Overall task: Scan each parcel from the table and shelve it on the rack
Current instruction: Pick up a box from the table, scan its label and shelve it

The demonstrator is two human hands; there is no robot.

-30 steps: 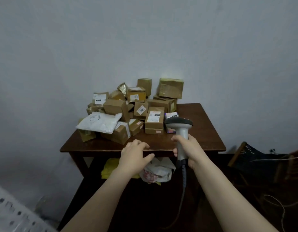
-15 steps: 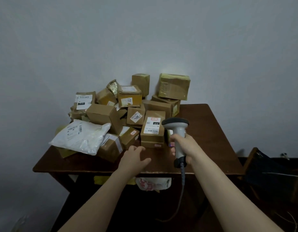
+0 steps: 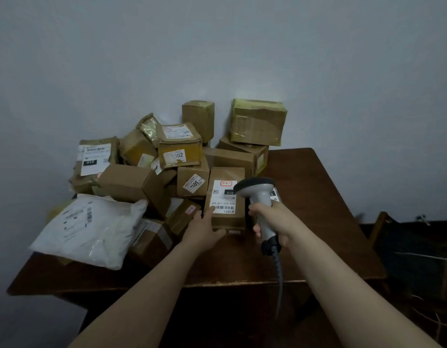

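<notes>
Our right hand point(image 3: 272, 222) is wrapped tight around the scanner point(image 3: 257, 192) grip, its head up and over the right edge of the labelled box point(image 3: 225, 197). Our left hand point(image 3: 204, 229) pinches that box at its near left corner, fingers on top touching the label and thumb on the front face. The box sits on the table point(image 3: 317, 197) at the front of the parcel pile, taped shut, so we cannot tell its contents. A white bag point(image 3: 91, 229) lies sealed at the left. A yellow-taped box point(image 3: 257, 121) tops the pile at the back, also closed. The scanner cord hangs below our wrist.
</notes>
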